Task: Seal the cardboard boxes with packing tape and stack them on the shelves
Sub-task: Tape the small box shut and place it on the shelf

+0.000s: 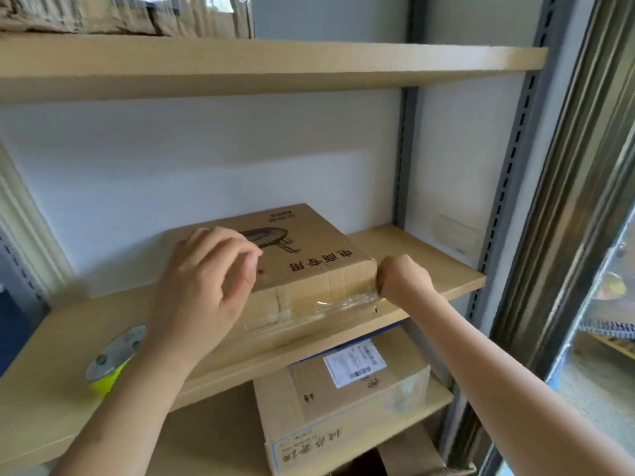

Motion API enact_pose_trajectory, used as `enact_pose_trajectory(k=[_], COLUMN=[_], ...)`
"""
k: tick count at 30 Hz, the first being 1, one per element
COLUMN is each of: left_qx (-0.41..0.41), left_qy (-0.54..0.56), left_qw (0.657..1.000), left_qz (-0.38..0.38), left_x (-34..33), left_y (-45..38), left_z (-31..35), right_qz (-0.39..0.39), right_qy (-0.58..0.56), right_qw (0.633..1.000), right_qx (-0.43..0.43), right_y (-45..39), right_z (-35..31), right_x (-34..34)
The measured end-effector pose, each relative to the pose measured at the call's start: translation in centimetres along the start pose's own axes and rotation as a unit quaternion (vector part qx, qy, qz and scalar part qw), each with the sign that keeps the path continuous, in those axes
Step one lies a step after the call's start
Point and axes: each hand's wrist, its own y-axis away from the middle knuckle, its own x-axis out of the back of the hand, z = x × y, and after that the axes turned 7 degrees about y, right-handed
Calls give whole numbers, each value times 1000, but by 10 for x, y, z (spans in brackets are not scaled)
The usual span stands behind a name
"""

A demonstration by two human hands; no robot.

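Observation:
A flat cardboard box (309, 249) with black printing lies on the middle wooden shelf (429, 266). Clear packing tape (330, 304) runs shiny along its front side. My left hand (206, 286) hovers over the box's left part, fingers loosely curled, holding nothing that I can see. My right hand (402, 280) is curled against the box's front right corner, pressing or pinching the tape end there. A tape roll on a yellow and metal dispenser (111, 359) lies on the shelf to the left of my left arm.
A second taped box (343, 403) with a white shipping label sits on the shelf below. Bundled cardboard (120, 12) fills the top shelf. Grey slotted uprights (508, 166) and a glass door frame (584, 166) stand at the right.

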Motion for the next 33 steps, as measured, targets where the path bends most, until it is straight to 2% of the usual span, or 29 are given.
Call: enact_pose_trajectory(k=[3,5,7,9,11,13,15,16,18,20,22,24,27,29,31,33], left_qx=[106,185,221,237,252,256,237,228,237,242,245,260,237,226,219,216], left_qy=[19,33,23,38,47,22,8,14,40,28,1,18,49,80,94,101], left_qw=[992,980,975,969,954,940,941,943,939,936,935,920,902,896,899,906], left_qz=[61,69,24,-60,-154,-226,-241,-240,-246,-252,-258,-291,-359,-374,-368,-350], left_x=[39,60,71,75,74,70,64,62,61,66,74,79,82,85,88,91], left_y=[34,60,85,105,120,127,129,128,125,125,124,119,104,97,98,103], left_z=[-18,-28,-38,-51,-63,-74,-83,-86,-93,-102,-113,-123,-132,-138,-145,-149], right_qz=[48,128,240,291,276,232,177,155,149,196,252,254,239,226,142,-20], right_qy=[-84,-178,-258,-327,-376,-450,-522,-534,-496,-367,-243,-241,-298,-324,-369,-438], right_qw=[993,973,935,899,879,843,801,794,825,887,921,924,911,905,909,895], right_qx=[-61,-72,-42,17,100,183,235,245,226,200,171,151,156,158,136,77], right_y=[5,22,52,94,131,155,165,165,159,148,143,142,155,183,226,266], right_z=[18,18,-8,-62,-127,-189,-242,-263,-293,-306,-309,-313,-310,-292,-270,-259], right_x=[12,23,32,41,47,55,58,57,48,27,11,11,27,28,16,-1])
